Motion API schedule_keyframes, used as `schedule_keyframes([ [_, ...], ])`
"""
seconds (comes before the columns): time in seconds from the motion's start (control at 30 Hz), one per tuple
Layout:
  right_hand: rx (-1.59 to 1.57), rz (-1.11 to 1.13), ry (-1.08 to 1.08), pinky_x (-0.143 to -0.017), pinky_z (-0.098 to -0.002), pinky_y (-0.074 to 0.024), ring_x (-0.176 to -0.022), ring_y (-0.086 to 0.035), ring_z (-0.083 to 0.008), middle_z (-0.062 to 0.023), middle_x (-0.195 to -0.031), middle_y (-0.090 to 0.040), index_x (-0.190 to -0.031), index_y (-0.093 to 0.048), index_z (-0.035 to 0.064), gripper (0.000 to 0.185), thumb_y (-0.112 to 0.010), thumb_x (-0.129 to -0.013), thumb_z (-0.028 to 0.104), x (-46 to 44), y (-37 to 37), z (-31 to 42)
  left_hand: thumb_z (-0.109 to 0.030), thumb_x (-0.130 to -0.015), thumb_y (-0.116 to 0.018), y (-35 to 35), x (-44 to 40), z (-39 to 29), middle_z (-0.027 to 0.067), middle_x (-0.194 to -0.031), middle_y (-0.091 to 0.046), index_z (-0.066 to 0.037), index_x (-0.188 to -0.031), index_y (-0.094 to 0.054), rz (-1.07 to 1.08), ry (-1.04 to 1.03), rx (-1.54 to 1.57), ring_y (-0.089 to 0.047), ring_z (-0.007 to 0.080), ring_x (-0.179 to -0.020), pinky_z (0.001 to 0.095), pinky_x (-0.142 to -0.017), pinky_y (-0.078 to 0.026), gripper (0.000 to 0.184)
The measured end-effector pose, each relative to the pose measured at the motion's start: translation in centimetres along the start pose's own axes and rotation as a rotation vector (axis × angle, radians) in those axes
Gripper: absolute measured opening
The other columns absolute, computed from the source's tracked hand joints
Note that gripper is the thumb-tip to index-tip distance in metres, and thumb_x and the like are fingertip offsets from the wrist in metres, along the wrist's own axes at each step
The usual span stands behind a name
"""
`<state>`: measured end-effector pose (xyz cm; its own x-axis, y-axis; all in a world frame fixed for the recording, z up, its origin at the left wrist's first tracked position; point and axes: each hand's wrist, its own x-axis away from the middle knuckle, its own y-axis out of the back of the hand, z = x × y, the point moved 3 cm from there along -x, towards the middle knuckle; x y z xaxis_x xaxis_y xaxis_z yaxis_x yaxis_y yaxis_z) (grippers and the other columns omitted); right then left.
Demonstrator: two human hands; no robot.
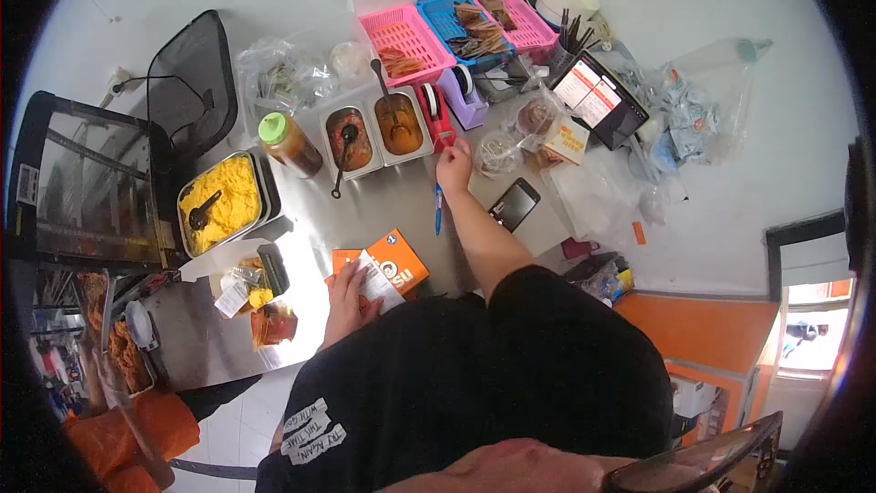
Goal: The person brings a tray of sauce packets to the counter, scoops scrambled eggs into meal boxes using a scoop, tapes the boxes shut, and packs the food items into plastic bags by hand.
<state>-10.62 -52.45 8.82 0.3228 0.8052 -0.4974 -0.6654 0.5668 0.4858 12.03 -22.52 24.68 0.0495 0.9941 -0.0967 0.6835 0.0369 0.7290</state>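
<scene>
My left hand [349,297] lies with its fingers over a white paper slip [379,281] on an orange box [399,260] near the table's front edge. Farther out, my right hand [453,167] is closed at the front end of the red tape dispenser [432,116]; whatever its fingers pinch is too small to make out. A blue pen [438,210] lies just below that hand. Beside the red dispenser stands a purple tape dispenser [464,96]. To the left are two metal tubs of sauce [376,169] with black ladles in them.
Left are a tray of yellow food [222,201], a capped sauce bottle [290,146] and an open food carton [248,283]. Baskets [408,41] stand at the back. A phone [516,204], a tablet [599,100] and plastic bags are right. An orange-clad person is partly visible lower left.
</scene>
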Motion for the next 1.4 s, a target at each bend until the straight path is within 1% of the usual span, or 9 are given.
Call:
schedule_keyframes([
  [0.13, 0.219, 0.290, -0.559, -0.077, -0.0320, -0.0505, -0.090, -0.065, -0.0236, -0.0189, -0.103, -0.066, -0.081, -0.067, -0.0023, 0.016, -0.059, -0.085, 0.010, -2.3, 0.0, 0.8, -0.016, -0.072, -0.075, 0.5, 0.3, -0.3, 0.0127, -0.129, -0.048, -0.008, -0.135, -0.046, -0.001, -0.081, -0.156, -0.042, 0.0352, -0.125, 0.0481, -0.106, -0.030, 0.070],
  [0.23, -0.354, 0.267, -0.610, -0.079, -0.0303, -0.0491, -0.091, -0.063, -0.0185, -0.0139, -0.098, -0.066, -0.080, -0.066, -0.0024, 0.016, -0.057, -0.087, 0.009, 0.6, 0.3, 0.5, -0.019, -0.071, -0.076, 1.3, 0.3, -0.4, 0.0132, -0.128, -0.049, -0.009, -0.134, -0.047, 0.050, -0.080, -0.290, -0.041, 0.0324, -0.126, 0.0470, -0.107, -0.029, 0.071],
  [0.33, -0.625, 0.221, -0.126, -0.078, -0.0285, -0.0479, -0.085, -0.061, -0.0150, -0.0069, -0.087, -0.064, -0.079, -0.065, -0.0016, 0.020, -0.054, -0.091, 0.010, 2.0, 9.7, 11.0, -0.021, -0.070, -0.076, 1.3, 0.5, 0.8, 0.0133, -0.127, -0.049, -0.009, -0.133, -0.046, 0.055, -0.017, -0.250, -0.042, 0.0313, -0.126, 0.0482, -0.107, -0.026, 0.071],
  [0.53, -0.865, 1.739, -0.177, -0.072, -0.0256, -0.0464, -0.075, -0.057, -0.0116, -0.0025, -0.081, -0.061, -0.085, -0.063, -0.0002, 0.020, -0.054, -0.094, 0.014, 8.9, 15.0, 21.8, -0.030, -0.070, -0.079, 2.1, 1.2, 1.7, 0.0112, -0.123, -0.051, -0.010, -0.128, -0.044, -0.040, 0.009, -0.033, -0.046, 0.0310, -0.120, 0.0501, -0.105, -0.025, 0.071],
  [0.63, -0.365, 1.938, -0.115, -0.064, -0.0241, -0.0440, -0.068, -0.052, -0.0082, 0.0004, -0.076, -0.059, -0.087, -0.064, 0.0019, 0.018, -0.055, -0.094, 0.016, 11.9, 13.3, 22.4, -0.029, -0.070, -0.079, 1.6, 1.5, 2.2, 0.0109, -0.124, -0.050, -0.010, -0.129, -0.043, -0.080, -0.017, -0.012, -0.046, 0.0306, -0.121, 0.0486, -0.104, -0.026, 0.072],
  [0.77, -0.425, 2.017, -0.206, -0.057, -0.0229, -0.0405, -0.062, -0.048, -0.0060, 0.0027, -0.069, -0.056, -0.087, -0.064, 0.0031, 0.018, -0.057, -0.092, 0.019, 12.7, 11.9, 24.5, -0.027, -0.070, -0.079, 1.0, 1.8, 2.7, 0.0116, -0.126, -0.050, -0.009, -0.128, -0.043, -0.096, -0.023, 0.002, -0.044, 0.0308, -0.122, 0.0461, -0.103, -0.027, 0.070],
  [0.93, 0.332, 1.759, 0.534, -0.069, -0.0405, -0.0501, -0.076, -0.065, -0.0278, -0.0135, -0.085, -0.069, -0.091, -0.071, 0.0050, 0.035, -0.067, -0.079, 0.038, 13.6, 9.0, 23.6, -0.030, -0.074, -0.076, 0.8, 2.2, 3.0, 0.0083, -0.129, -0.051, -0.010, -0.104, -0.057, -0.120, -0.082, 0.018, -0.042, 0.0309, -0.125, 0.0475, -0.102, -0.028, 0.041],
  [1.1, 0.656, 1.544, 0.386, -0.080, -0.0393, -0.0517, -0.093, -0.066, -0.0310, -0.0141, -0.102, -0.069, -0.101, -0.070, 0.0074, 0.046, -0.072, -0.075, 0.045, 13.3, 10.0, 24.4, -0.031, -0.076, -0.072, 1.2, 2.1, 2.4, 0.0030, -0.132, -0.052, -0.010, -0.075, -0.058, -0.064, -0.154, -0.195, -0.040, 0.0313, -0.129, 0.0506, -0.099, -0.030, 0.025],
  [1.4, 0.626, 1.309, 0.101, -0.084, -0.0415, -0.0517, -0.098, -0.065, -0.0320, -0.0170, -0.106, -0.067, -0.106, -0.068, 0.0027, 0.060, -0.075, -0.073, 0.052, 9.1, 14.1, 19.9, -0.025, -0.076, -0.071, 0.5, 2.0, 1.4, 0.0008, -0.138, -0.050, -0.011, -0.087, -0.060, -0.001, -0.105, -0.239, -0.035, 0.0319, -0.134, 0.0610, -0.103, -0.023, 0.021],
])
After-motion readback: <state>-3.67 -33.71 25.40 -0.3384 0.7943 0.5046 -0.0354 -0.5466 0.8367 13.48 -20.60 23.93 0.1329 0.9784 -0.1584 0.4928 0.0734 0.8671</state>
